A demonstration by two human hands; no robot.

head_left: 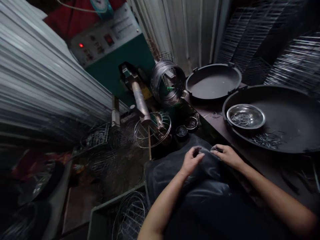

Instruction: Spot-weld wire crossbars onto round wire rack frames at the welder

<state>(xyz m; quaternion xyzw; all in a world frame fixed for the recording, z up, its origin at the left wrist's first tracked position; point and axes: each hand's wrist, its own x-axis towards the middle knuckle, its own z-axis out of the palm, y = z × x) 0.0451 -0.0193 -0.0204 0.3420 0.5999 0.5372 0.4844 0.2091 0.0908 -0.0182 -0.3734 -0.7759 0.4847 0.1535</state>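
Over the dark apron (170,173) on my lap, my two hands face each other a short way apart. My left hand (191,161) is half curled, its thumb and forefinger apart, with nothing visible between them. The fingertips of my right hand (226,155) are pinched together; anything between them is too small and dark to make out. Beyond my hands stands a welding machine (141,100) with a round wire basket (152,130) at its lower electrode. Two small bowls of metal bits, a nearer bowl (181,131) and a farther bowl (192,123), sit close to it.
On the right, a big black pan (295,120) holds a steel bowl (260,118) and loose bent wire pieces (268,140). Behind it is a second pan (212,81). A wire coil (157,80) hangs by the machine. A crate (93,220) with wire baskets stands low left.
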